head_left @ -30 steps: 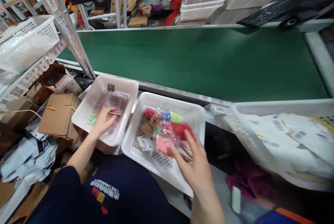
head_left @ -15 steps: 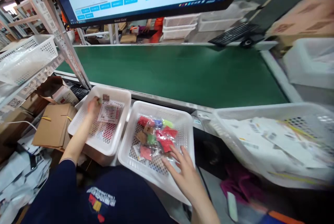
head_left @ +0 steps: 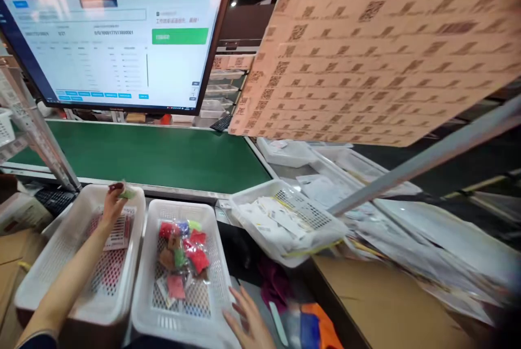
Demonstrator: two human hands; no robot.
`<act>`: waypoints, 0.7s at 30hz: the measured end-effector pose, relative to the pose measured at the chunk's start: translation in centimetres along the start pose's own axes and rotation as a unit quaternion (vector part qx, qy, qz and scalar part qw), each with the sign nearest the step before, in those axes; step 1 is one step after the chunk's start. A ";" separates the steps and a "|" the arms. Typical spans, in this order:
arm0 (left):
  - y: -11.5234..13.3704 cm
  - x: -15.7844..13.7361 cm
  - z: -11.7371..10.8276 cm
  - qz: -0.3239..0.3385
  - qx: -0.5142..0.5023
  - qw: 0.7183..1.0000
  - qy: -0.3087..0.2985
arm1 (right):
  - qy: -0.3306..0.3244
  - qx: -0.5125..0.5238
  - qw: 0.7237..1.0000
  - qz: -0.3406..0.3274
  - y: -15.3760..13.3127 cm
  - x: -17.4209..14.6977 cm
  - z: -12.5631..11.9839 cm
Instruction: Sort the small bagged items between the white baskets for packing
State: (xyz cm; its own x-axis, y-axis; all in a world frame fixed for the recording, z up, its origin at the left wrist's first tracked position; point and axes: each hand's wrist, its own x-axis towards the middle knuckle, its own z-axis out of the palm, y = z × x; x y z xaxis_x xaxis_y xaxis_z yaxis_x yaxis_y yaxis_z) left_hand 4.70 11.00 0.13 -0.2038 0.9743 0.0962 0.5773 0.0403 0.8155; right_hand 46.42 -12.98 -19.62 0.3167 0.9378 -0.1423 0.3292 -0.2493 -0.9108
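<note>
- Head view: the left hand [head_left: 112,205] pinches a small green packet [head_left: 127,193] at the far rim of the left white basket [head_left: 49,284], at about 8 o'clock in the picture; the fingers are closed on the packet and it sits above the rim, not inside.
- The right hand [head_left: 250,324] lies open, palm down, at 6 o'clock, touching the near right corner of the middle basket [head_left: 146,305]; it holds nothing.
- That middle basket carries a clear bag of coloured pieces [head_left: 181,254], red, green and pink, lying flat on the mesh floor.
- A printed red-and-white card [head_left: 118,232] lies in the left basket under the left forearm.
- Beyond, the green conveyor belt [head_left: 163,153] runs at 10 o'clock below the monitor [head_left: 114,34]; a third basket of papers [head_left: 285,219] stands at 3 o'clock of the middle one.
- To do this well, I judge the pinch should stay firm and the packet kept level, since it is light and slippery.
</note>
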 end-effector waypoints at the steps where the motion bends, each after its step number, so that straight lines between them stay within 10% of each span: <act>1: 0.2 -0.4 0.4 0.007 -0.024 0.999 -0.021 | 0.005 -0.002 1.000 0.005 -0.3 -0.2 -0.1; 7: -0.7 -3.5 1.4 0.121 -0.142 0.970 -0.159 | -0.049 -0.035 0.997 -0.051 -4.3 -0.1 2.0; 14: -5.7 -4.5 2.0 0.030 -0.137 0.969 -0.203 | -0.125 -0.067 0.988 -0.057 -3.1 0.8 1.4; 21: -4.3 -5.5 1.9 0.159 0.008 0.931 -0.329 | -0.127 -0.092 0.985 -0.074 -3.9 0.0 1.3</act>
State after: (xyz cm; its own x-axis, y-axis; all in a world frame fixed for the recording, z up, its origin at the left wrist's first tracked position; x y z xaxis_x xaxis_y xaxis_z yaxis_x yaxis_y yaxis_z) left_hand 4.82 5.94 -5.02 0.5050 0.8620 -0.0432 0.5382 -0.2755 0.7965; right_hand 44.01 -11.73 -16.59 0.0276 0.9915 -0.1271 0.5184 -0.1229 -0.8463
